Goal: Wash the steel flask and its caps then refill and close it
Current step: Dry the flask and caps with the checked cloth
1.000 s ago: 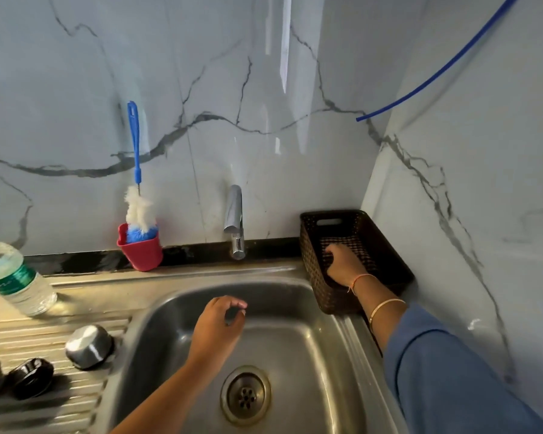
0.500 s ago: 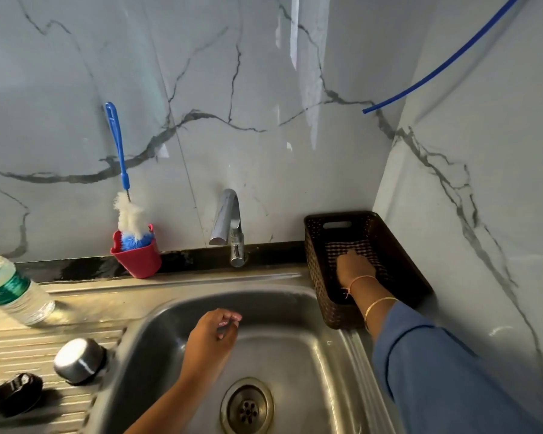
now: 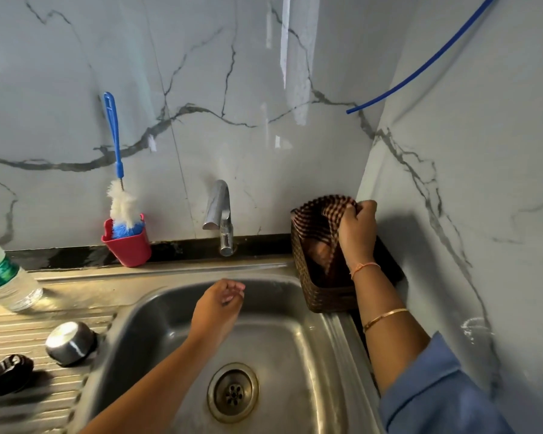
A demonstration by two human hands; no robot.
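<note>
Right hand (image 3: 356, 233) was flat down inside the basket (image 3: 323, 296) half a second ago; it is now up at the rim with the checked cloth (image 3: 318, 217) pulled partly out. Fingers and thumb are bunched tight on a fold of the cloth, and the rest of it trails down into the basket.

Left hand (image 3: 217, 308) has barely shifted. It hangs over the sink (image 3: 295, 355) with its fingers loosely curled, tips close together, holding nothing.

Flask parts: steel cap (image 3: 70, 343) sits on the drainboard (image 3: 13, 333) just left of the sink edge. Black cap (image 3: 8, 372) is further left on the same ribs, apart from the steel one.

Plastic water bottle (image 3: 7, 280) stands at the far left of the counter. Bottle brush (image 3: 116, 158) stands in the red holder (image 3: 129, 249) against the wall. Tap (image 3: 220, 211) is between the holder and the basket.
</note>
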